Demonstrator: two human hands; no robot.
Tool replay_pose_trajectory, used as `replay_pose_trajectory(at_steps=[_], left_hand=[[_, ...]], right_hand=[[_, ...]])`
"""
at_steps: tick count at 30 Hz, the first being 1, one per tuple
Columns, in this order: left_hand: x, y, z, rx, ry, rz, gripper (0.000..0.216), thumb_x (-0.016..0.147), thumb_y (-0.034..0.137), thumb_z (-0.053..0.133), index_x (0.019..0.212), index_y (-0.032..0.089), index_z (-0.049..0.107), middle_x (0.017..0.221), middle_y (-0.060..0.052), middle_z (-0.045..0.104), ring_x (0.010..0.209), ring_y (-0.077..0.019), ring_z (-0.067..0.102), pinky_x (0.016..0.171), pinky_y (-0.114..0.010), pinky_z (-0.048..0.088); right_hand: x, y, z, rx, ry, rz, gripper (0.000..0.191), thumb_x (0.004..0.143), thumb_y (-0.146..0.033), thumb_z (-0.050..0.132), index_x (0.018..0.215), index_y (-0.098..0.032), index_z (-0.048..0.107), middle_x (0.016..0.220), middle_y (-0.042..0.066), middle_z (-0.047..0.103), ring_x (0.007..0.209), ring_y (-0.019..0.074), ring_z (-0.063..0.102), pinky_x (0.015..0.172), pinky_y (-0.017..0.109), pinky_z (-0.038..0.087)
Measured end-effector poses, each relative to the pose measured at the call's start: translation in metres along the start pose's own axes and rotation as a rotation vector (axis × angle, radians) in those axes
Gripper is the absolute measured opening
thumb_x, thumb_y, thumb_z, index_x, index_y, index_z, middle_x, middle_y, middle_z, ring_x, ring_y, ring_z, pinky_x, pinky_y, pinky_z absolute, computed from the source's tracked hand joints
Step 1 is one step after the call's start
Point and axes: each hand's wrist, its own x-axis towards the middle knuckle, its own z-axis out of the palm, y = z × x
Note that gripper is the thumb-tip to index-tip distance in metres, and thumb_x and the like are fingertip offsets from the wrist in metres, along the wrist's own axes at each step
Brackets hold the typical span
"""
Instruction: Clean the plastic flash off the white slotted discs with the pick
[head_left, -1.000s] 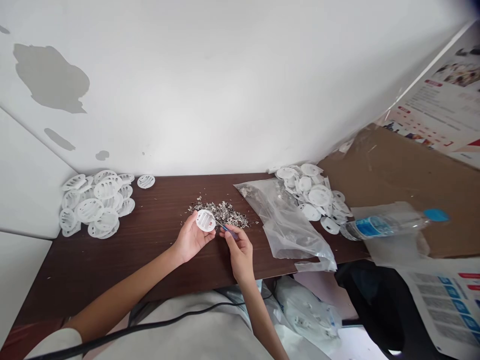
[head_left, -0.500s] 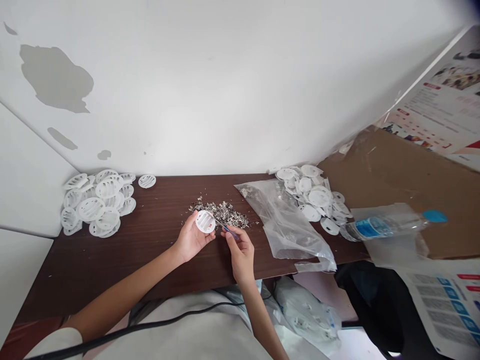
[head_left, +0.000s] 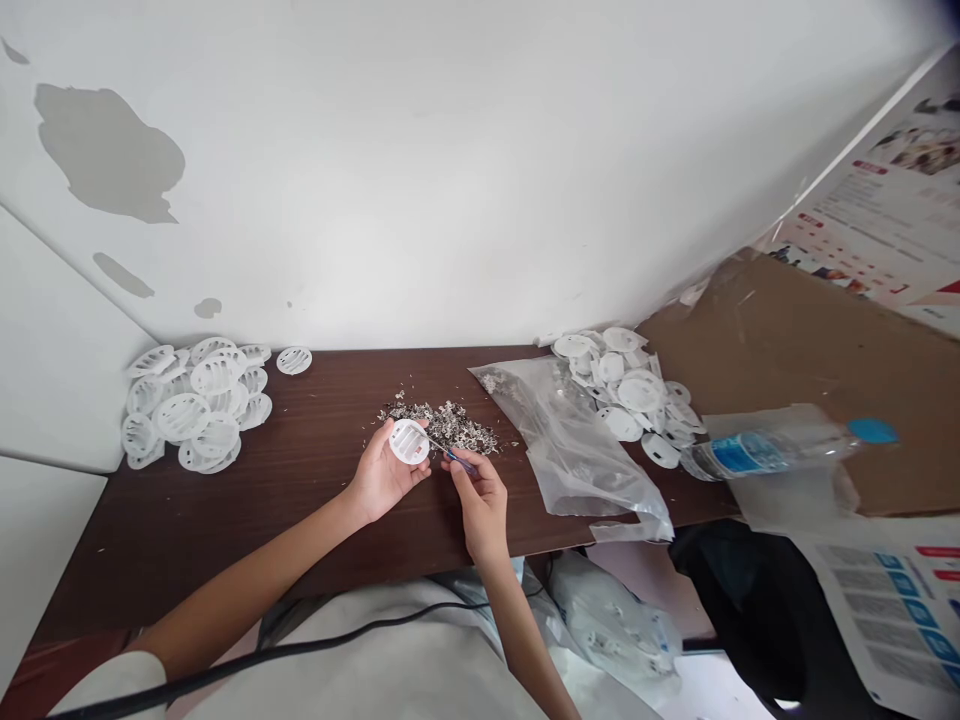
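My left hand [head_left: 381, 478] holds a round white slotted plastic disc [head_left: 409, 441] upright between thumb and fingers, just above the dark wooden table [head_left: 315, 500]. My right hand [head_left: 478, 502] is closed on a small blue-handled tool [head_left: 454, 457] whose thin metal tip touches the disc's right edge. Right behind the disc lies a heap of grey plastic shavings [head_left: 446, 424].
A pile of white slotted discs [head_left: 191, 405] sits at the table's far left. On the right lie a clear plastic bag [head_left: 574, 440], another pile of white discs [head_left: 630, 385], a water bottle [head_left: 780, 448] on its side, and brown cardboard [head_left: 795, 350]. A white wall rises behind.
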Motion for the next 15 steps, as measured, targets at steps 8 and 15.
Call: replay_pose_trajectory(at_steps=[8, 15], left_hand=[[-0.0013, -0.0016, -0.0013, 0.007, -0.041, 0.007, 0.051, 0.088, 0.055, 0.073, 0.115, 0.012, 0.074, 0.077, -0.005, 0.068, 0.066, -0.017, 0.064, 0.071, -0.032, 0.056], [-0.0024, -0.0021, -0.0003, 0.026, -0.066, 0.014, 0.045, 0.087, 0.057, 0.072, 0.105, 0.015, 0.074, 0.073, -0.004, 0.065, 0.066, -0.0178, 0.063, 0.071, -0.033, 0.054]], right_hand=[[-0.004, -0.003, 0.0023, 0.001, -0.006, -0.022, 0.033, 0.088, -0.05, 0.077, 0.107, -0.023, 0.077, 0.108, 0.008, 0.078, 0.097, 0.025, 0.076, 0.095, 0.044, 0.059], [-0.0051, -0.004, 0.0022, 0.012, -0.019, -0.033, 0.032, 0.088, -0.05, 0.077, 0.106, -0.023, 0.076, 0.104, 0.008, 0.079, 0.096, 0.0257, 0.077, 0.094, 0.044, 0.059]])
